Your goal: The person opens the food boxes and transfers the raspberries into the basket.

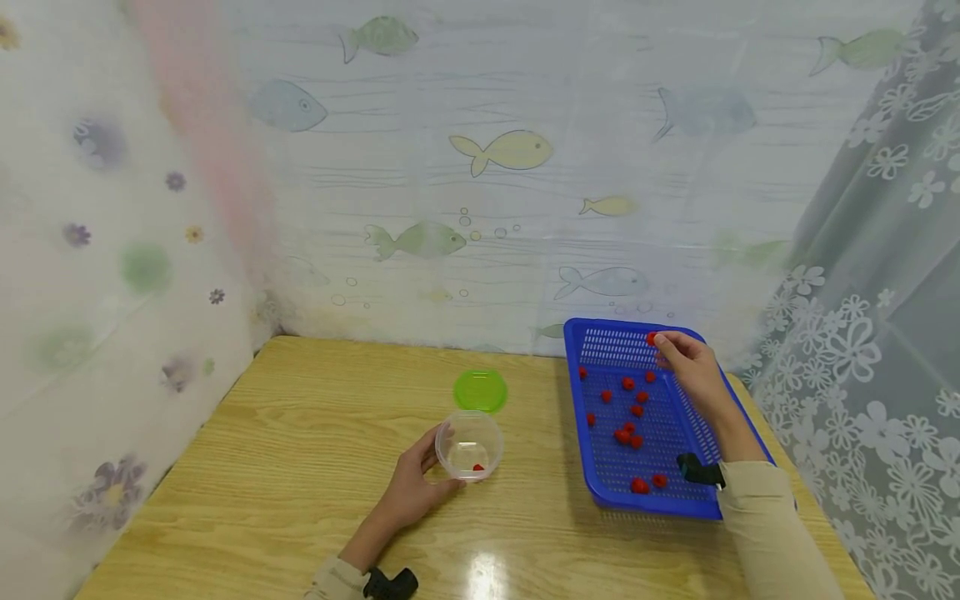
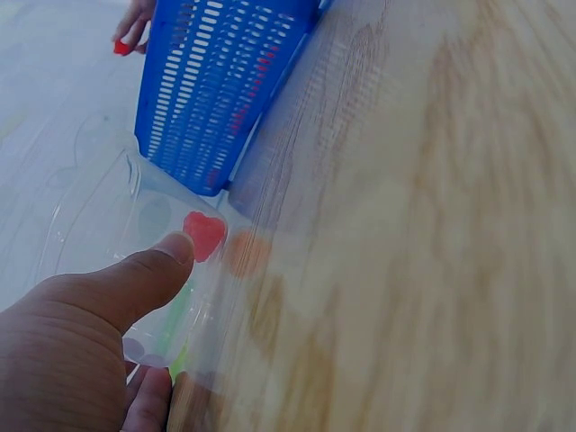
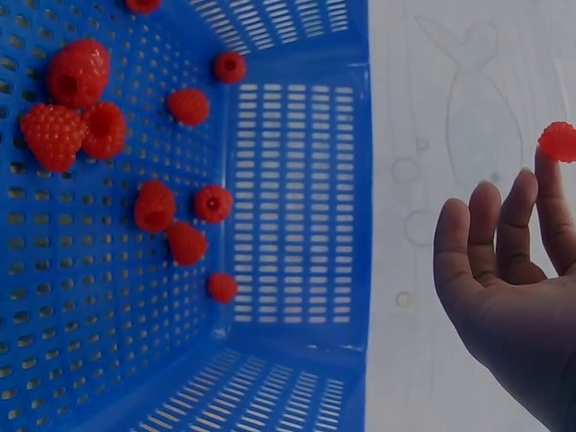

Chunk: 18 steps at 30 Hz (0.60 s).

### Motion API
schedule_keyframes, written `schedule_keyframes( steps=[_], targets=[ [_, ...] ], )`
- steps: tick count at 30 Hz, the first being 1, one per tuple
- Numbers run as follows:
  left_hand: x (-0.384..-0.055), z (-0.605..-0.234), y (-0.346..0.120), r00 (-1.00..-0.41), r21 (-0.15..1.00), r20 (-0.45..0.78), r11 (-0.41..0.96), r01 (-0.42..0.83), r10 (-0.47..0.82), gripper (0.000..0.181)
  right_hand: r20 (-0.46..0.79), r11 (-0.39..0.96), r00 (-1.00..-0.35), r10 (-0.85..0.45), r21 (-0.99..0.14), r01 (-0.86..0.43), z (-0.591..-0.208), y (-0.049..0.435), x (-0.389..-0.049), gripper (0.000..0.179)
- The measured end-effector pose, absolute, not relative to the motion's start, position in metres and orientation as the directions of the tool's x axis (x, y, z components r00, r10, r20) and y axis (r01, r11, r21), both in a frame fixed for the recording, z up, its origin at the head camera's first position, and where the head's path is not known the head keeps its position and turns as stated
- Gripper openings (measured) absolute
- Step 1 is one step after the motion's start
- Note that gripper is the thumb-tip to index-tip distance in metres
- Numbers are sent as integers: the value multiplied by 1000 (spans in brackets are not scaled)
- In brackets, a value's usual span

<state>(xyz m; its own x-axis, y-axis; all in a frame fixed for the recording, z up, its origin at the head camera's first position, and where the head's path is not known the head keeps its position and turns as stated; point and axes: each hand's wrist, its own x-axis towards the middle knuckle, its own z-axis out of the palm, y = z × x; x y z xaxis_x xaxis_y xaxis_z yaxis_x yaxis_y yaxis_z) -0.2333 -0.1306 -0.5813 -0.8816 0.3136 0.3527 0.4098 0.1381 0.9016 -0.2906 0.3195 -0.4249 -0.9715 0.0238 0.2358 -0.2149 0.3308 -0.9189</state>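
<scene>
My left hand (image 1: 414, 486) grips a clear plastic tub (image 1: 469, 446) from its left side, on the table. One raspberry (image 2: 205, 236) lies inside the tub, seen through its wall near my thumb in the left wrist view. Above the far right part of a blue basket (image 1: 652, 502), my right hand (image 1: 693, 371) pinches a single raspberry (image 3: 559, 141) at its fingertips. Several more raspberries (image 3: 56, 137) lie scattered over the basket's slotted floor, some touching one another.
A green lid (image 1: 480, 391) lies on the wooden table (image 1: 322, 425) just behind the tub. Fish-patterned sheeting (image 1: 495, 250) hangs along the table's back edge. A flowered curtain (image 1: 885, 400) borders the right side, near the basket.
</scene>
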Motion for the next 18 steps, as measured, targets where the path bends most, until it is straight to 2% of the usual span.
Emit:
schedule_keyframes(
  steps=[3,11,18],
  targets=[
    [-233,-580,-131,-893,914,321,144,379,314,92,232,340,-972,35,-917,-207,-426,322,-291,40],
    [-233,-578,-131,-909,932,274,147,332,313,93,243,293,-969,39,-930,-222,-429,324,-291,24],
    [-233,-580,-131,-902,927,293,137,349,317,93,212,343,-974,78,-923,-173,-428,325,-291,46]
  ],
)
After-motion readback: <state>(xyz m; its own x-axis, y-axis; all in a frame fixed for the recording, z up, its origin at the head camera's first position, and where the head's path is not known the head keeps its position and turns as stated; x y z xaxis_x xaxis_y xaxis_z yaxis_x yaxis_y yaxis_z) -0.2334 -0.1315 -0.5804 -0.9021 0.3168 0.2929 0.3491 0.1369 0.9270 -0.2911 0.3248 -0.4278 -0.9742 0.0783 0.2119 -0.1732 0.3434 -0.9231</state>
